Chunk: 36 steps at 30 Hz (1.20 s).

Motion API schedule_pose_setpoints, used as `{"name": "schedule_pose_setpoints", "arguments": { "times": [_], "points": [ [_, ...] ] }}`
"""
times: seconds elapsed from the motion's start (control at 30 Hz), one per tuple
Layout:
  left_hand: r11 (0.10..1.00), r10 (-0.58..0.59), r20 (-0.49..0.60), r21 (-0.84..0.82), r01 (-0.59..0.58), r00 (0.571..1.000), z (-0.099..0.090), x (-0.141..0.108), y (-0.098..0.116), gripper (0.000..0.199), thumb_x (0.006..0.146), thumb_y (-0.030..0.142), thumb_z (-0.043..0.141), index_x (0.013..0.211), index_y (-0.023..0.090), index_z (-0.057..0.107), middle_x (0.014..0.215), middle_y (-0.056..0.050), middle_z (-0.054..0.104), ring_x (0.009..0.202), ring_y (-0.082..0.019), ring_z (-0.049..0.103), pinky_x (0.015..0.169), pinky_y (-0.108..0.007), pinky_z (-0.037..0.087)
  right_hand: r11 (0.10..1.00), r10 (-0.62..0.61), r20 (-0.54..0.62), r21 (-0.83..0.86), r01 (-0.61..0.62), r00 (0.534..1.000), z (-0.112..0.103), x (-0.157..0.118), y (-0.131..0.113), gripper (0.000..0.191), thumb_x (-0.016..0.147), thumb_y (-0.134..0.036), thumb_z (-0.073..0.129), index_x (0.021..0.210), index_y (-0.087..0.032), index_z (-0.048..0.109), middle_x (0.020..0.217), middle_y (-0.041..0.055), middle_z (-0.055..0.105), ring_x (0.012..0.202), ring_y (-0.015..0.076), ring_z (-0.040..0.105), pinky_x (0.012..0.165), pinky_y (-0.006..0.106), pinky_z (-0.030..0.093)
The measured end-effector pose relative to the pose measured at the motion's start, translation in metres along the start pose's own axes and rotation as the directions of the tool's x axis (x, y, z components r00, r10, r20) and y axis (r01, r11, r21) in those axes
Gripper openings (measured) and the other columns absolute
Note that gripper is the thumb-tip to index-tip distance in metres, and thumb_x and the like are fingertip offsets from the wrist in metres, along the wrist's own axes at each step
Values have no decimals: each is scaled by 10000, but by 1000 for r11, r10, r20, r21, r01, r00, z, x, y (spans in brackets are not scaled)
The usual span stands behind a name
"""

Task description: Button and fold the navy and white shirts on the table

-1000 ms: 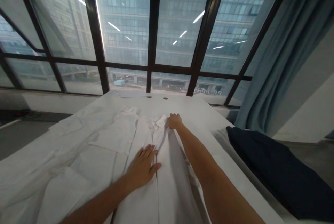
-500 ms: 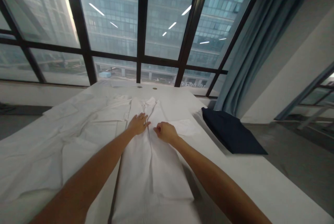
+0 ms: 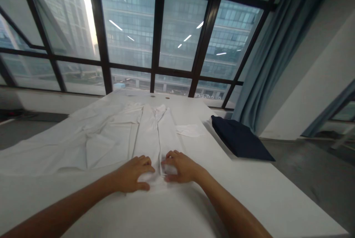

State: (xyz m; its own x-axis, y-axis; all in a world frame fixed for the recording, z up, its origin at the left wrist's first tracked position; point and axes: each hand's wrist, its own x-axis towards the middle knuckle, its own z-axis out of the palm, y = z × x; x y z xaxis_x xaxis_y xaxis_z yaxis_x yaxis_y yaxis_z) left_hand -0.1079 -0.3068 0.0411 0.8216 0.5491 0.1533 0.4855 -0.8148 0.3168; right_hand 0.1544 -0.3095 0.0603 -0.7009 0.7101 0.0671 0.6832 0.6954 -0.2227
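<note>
White garment point(image 3: 147, 136) lies flat on the desk point(image 3: 249, 193), folded into a long narrow strip that runs from the near hem towards 12 o'clock. Its woven cloth looks thin, smooth and matt; a thin, slightly wavy seam line runs down its length, and the far end puckers into small soft creases.

Taking the middle of the strip as the clock's centre, the left hand point(image 3: 135, 174) sits at 7 o'clock, on the cloth near its lower edge, thumb and curved fingers standing apart. At 4 o'clock the right hand point(image 3: 180, 166) mirrors it, also on the lower part of the strip, thumb parted from the bent, slightly blurred fingers.

Towards 9 o'clock spreads rumpled white cloth point(image 3: 108, 143), with shallow ridges and overlapping flaps. At about 2 o'clock, just beside the strip, lies a small flat white piece point(image 3: 191, 130); whether it joins the strip I cannot tell. Farther out at 3 o'clock rests a dark navy cloth point(image 3: 240, 138), folded into a thick, flat, sharp-cornered slab. The desk is smooth and pale, with two small round holes point(image 3: 167, 98) near its far edge at 12 o'clock. Pleated blue-grey curtain point(image 3: 257, 79) hangs towards 2 o'clock, beside dark-framed glass windows point(image 3: 183, 34).
</note>
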Motion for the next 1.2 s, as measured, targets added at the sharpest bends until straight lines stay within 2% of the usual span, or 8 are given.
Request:
{"name": "schedule_pose_setpoints", "arguments": {
  "times": [0.1,0.33,0.57,0.7,0.87,0.97,1.07,1.2],
  "points": [
    [1000,5,-35,19,-4,999,-4,-2,4,163,906,257,470,908,222,628,963,-50,608,914,-189,544,817,-303,419,999,-16,-33,-34,14,999,0,-4,-2,188,793,-205,570,954,-200,667,1047,87,608,917,211,560,830,334,421],
    [998,57,-229,33,-51,972,-27,-7,11,163,906,214,397,852,212,550,868,-62,610,849,-188,530,784,-322,430,999,-12,-260,-52,-1,966,-14,-14,-16,243,715,-110,459,916,-197,563,941,90,599,892,234,546,811,362,416],
    [991,136,-61,-7,-137,989,-12,-7,14,176,871,313,549,729,214,583,764,-16,617,785,-159,566,792,-312,447,984,-176,-217,-23,176,960,6,-5,-22,199,658,-129,462,826,-199,544,906,73,613,851,206,565,776,311,453],
    [997,68,-138,-20,-72,988,-2,-5,5,163,893,343,543,945,220,637,1067,-59,646,1019,-190,572,915,-329,453,980,-195,-285,-33,194,938,19,2,-29,194,659,-157,488,834,-176,570,934,86,630,838,204,577,780,315,457],
    [998,21,-205,69,-7,979,8,-6,-12,433,938,413,475,1345,265,481,1437,-65,472,1322,-230,415,1106,-412,333,959,-257,-143,83,270,956,22,1,-28,151,773,-330,563,725,-195,611,819,45,662,764,177,609,747,286,467],
    [989,89,-66,125,-80,994,11,-7,-13,548,961,442,420,1479,338,272,1534,-18,324,1413,-230,281,1167,-470,201,983,-79,-254,142,118,964,18,-1,-15,264,879,-385,494,910,-192,672,974,81,697,937,191,630,883,325,451],
    [988,101,48,115,-106,994,11,-6,-7,531,983,433,363,1490,383,213,1554,9,252,1437,-225,208,1177,-502,124,984,176,-273,68,-164,946,18,-3,3,454,857,-424,541,1246,-197,594,1361,151,531,1277,295,453,1064,496,306],
    [996,82,97,-27,-80,992,5,-6,-11,503,987,405,353,1481,365,264,1557,12,239,1442,-222,187,1179,-497,123,980,172,-135,128,-155,976,22,-4,29,465,919,-427,443,1312,-210,563,1403,124,500,1318,280,420,1085,484,315]
  ]
}}
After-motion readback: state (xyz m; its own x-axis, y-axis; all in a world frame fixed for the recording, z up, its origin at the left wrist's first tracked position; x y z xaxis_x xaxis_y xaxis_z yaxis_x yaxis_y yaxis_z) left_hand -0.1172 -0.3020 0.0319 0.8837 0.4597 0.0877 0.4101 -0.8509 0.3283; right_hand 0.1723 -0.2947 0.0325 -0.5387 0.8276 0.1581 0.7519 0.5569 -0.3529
